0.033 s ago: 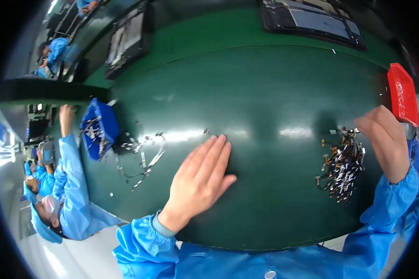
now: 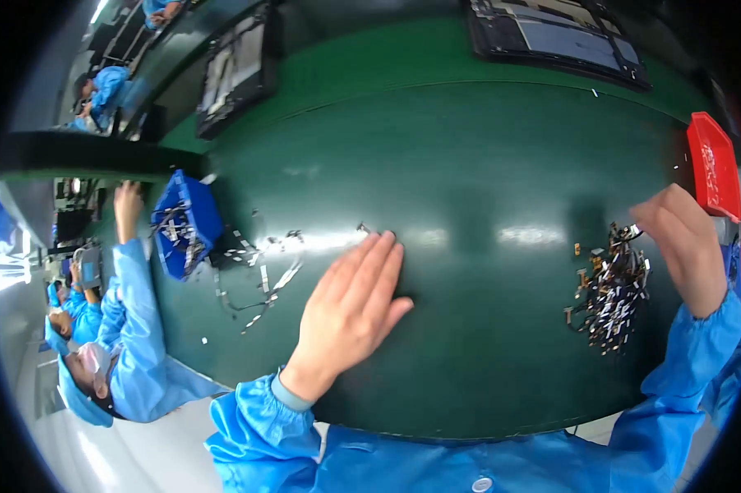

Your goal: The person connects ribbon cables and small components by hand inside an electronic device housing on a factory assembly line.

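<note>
My left hand [image 2: 350, 316] lies on the green table [image 2: 436, 345] with its fingers stretched out, side by side. Just beyond its fingertips is a tiny dark and silvery part [image 2: 363, 228]. At the right, my right hand [image 2: 681, 246] is over the far right edge of a pile of small flex cables [image 2: 613, 296], black, white and amber. Its fingers are bent and pressed together, slightly blurred. Whatever they hold, if anything, is hidden at the fingertips.
A red bin [image 2: 715, 168] with small pieces stands far right. On the left, a blue bin [image 2: 191, 222] holds cables, with loose flex cables [image 2: 263, 271] beside it. Dark trays [image 2: 559, 41] line the back. A co-worker's arm [image 2: 140, 287] reaches in from the left.
The whole view has shifted slightly. A small pale piece left of the pile's top no longer shows. My left hand stays flat, and my right hand keeps beside the pile.
</note>
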{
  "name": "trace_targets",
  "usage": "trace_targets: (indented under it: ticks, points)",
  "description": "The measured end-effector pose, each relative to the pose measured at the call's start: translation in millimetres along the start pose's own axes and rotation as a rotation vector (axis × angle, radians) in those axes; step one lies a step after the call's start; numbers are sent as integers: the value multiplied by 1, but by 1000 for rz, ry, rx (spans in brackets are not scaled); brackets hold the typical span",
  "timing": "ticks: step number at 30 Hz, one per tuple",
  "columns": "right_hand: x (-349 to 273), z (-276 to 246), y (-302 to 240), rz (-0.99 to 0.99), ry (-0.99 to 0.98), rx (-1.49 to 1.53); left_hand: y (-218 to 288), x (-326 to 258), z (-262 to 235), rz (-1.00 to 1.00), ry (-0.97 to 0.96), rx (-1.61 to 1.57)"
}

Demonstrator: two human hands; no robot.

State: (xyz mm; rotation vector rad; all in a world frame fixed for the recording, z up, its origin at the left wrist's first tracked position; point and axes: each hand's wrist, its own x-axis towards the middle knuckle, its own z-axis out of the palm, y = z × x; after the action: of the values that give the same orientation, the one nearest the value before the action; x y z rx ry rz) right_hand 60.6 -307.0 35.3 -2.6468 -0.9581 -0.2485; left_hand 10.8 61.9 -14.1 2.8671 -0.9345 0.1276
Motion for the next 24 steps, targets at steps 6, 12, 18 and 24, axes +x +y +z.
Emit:
trace_targets:
  ticks: [6,12,18,24]
  points:
    - [-17,-28,-13,244,74,124,-53,-37,-18,-109,87,144]
    - [4,-30,-78,-183,-85,605,47,-11,-74,-199,-108,-919]
    - [-22,-39,-101,-90,-56,497,103,-1,-88,-46,-409,-1090]
    - [-40,-18,-130,-38,362,180,123,-2,-83,-179,-571,-1352]
